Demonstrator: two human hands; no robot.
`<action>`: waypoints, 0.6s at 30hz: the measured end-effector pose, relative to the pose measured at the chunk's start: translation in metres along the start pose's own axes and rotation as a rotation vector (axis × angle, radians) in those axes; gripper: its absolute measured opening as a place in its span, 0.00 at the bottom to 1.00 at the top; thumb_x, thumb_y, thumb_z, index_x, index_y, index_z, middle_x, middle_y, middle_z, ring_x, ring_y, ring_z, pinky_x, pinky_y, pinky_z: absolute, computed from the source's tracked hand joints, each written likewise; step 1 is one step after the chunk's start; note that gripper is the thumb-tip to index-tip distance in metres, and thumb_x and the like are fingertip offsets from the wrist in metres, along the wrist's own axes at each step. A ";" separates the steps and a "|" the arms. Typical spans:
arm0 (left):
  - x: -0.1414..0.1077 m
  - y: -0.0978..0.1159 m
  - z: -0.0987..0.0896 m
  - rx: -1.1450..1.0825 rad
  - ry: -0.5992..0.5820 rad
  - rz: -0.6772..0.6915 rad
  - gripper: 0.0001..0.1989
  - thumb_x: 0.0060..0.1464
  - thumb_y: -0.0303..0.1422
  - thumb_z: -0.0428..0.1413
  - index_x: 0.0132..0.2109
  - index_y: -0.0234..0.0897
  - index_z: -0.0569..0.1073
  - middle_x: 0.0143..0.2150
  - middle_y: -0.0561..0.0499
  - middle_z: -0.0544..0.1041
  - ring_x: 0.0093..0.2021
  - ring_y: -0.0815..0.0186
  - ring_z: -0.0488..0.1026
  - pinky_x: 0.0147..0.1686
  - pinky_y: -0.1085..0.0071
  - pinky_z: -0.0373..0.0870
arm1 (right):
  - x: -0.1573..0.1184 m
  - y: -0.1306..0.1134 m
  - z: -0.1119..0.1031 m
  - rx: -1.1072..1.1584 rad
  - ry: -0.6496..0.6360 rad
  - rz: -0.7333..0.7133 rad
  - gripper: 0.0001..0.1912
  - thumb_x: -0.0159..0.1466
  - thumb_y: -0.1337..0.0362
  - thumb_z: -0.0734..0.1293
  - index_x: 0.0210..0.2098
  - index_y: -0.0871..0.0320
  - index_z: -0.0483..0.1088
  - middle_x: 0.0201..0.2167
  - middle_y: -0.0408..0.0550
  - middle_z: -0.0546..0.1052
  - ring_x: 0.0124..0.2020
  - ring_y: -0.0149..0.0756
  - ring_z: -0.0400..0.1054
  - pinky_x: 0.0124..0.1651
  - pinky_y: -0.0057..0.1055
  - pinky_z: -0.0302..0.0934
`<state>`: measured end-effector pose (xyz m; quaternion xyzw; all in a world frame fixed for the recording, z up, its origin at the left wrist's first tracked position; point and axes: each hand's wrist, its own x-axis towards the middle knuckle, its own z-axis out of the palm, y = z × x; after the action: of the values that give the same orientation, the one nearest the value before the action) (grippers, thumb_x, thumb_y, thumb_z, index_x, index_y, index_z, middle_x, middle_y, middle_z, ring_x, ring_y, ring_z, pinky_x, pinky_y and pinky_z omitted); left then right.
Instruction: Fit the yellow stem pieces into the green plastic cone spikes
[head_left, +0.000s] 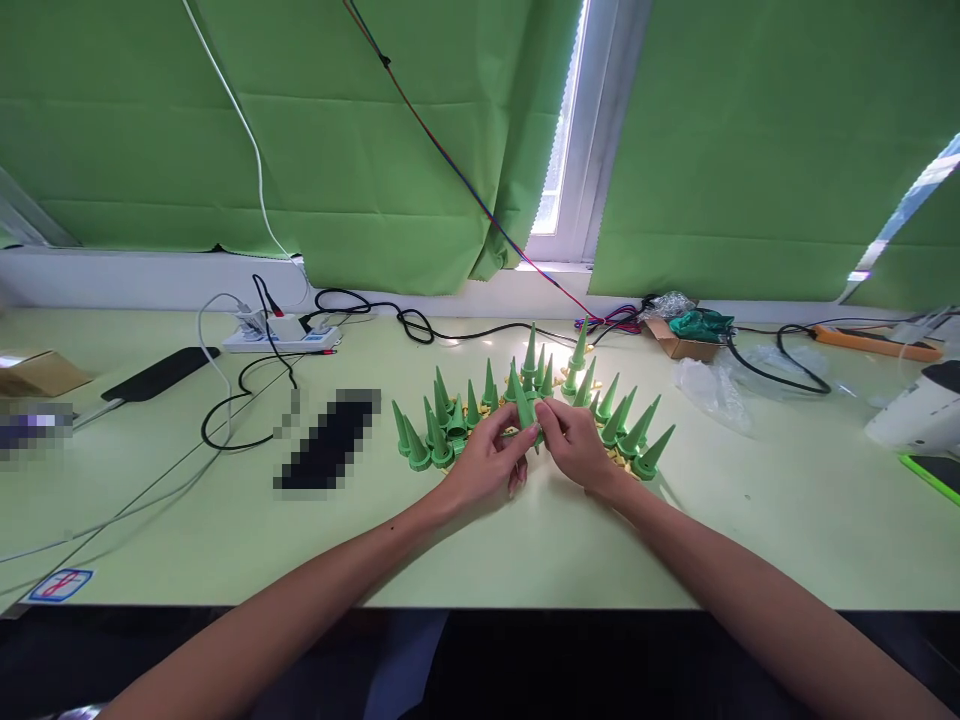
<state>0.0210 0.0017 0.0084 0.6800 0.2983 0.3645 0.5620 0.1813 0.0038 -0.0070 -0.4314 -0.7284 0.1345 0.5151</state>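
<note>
Between my two hands is a green plastic cone (522, 402), pointed end up and tilted slightly left. My left hand (491, 455) is closed around its lower part, with the fingertips partly hidden. The fingers of my right hand (576, 442) pinch at its right side, near the base. Around and behind both hands stand several similar green cones with round bases, some on the left (439, 440) and others on the right (634, 430). Small yellowish pieces (624, 462) lie among their bases.
On the left are a pixelated dark object (330, 440), a white power strip (281, 335) and black cables (232, 420). A small cardboard box (682, 345) with green plastic and clear plastic bags (720, 392) sit to the right. Green curtains (375, 150) hang behind the table (585, 560).
</note>
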 end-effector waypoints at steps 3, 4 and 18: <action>-0.002 -0.001 0.001 0.097 0.050 0.017 0.15 0.59 0.46 0.53 0.37 0.39 0.62 0.20 0.59 0.65 0.17 0.72 0.66 0.17 0.76 0.62 | 0.000 -0.001 0.001 -0.008 0.018 0.017 0.21 0.71 0.59 0.55 0.21 0.56 0.49 0.16 0.37 0.51 0.20 0.27 0.44 0.25 0.30 0.42; -0.002 -0.002 0.001 0.127 0.065 0.024 0.15 0.59 0.45 0.53 0.37 0.39 0.62 0.20 0.59 0.65 0.18 0.71 0.66 0.18 0.76 0.61 | 0.000 -0.002 0.002 -0.007 0.023 0.024 0.22 0.71 0.59 0.55 0.21 0.56 0.48 0.16 0.37 0.50 0.19 0.27 0.44 0.25 0.30 0.42; 0.001 -0.006 -0.004 0.357 0.164 0.118 0.14 0.62 0.45 0.50 0.41 0.38 0.66 0.18 0.59 0.65 0.19 0.71 0.65 0.21 0.74 0.59 | 0.003 -0.009 0.003 0.078 0.060 0.138 0.25 0.70 0.55 0.56 0.18 0.56 0.52 0.14 0.37 0.52 0.18 0.27 0.49 0.27 0.29 0.51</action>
<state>0.0182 0.0062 0.0033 0.7530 0.3627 0.3924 0.3841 0.1738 0.0022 -0.0008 -0.4641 -0.6753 0.1847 0.5427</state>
